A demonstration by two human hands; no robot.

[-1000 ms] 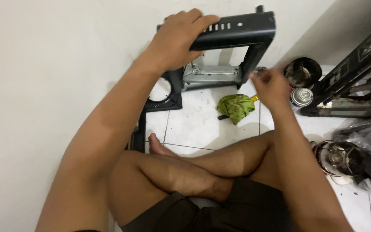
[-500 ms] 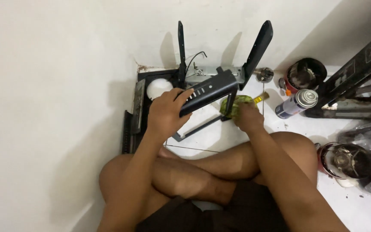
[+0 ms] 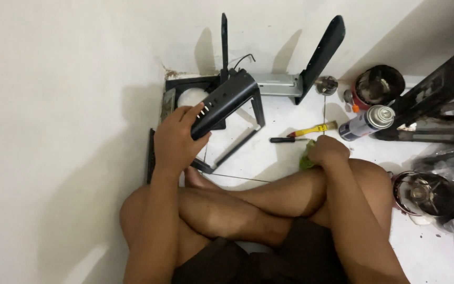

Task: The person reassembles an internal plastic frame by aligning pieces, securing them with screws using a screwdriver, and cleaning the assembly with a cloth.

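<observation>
The left hand grips one end of a black metal stove frame, fingers wrapped over the top of its slotted front panel and thumb underneath. From those fingers the panel's long axis runs up and to the right, rising away from the hand toward the wall, so the far end sits higher in view than the gripped end. Two thin black legs drop from the panel beyond the fingertips and meet a lower bar that rests on the white tiled floor. The right hand is clenched around a green cloth, which bulges out at the thumb side of the fist; the fist rests against the person's crossed knee. Just past the right knuckles lie a black-handled screwdriver and a yellow-handled tool, both roughly level across the floor. Further out from that hand stands a spray can, tipped on its side, near a round dark tin.
</observation>
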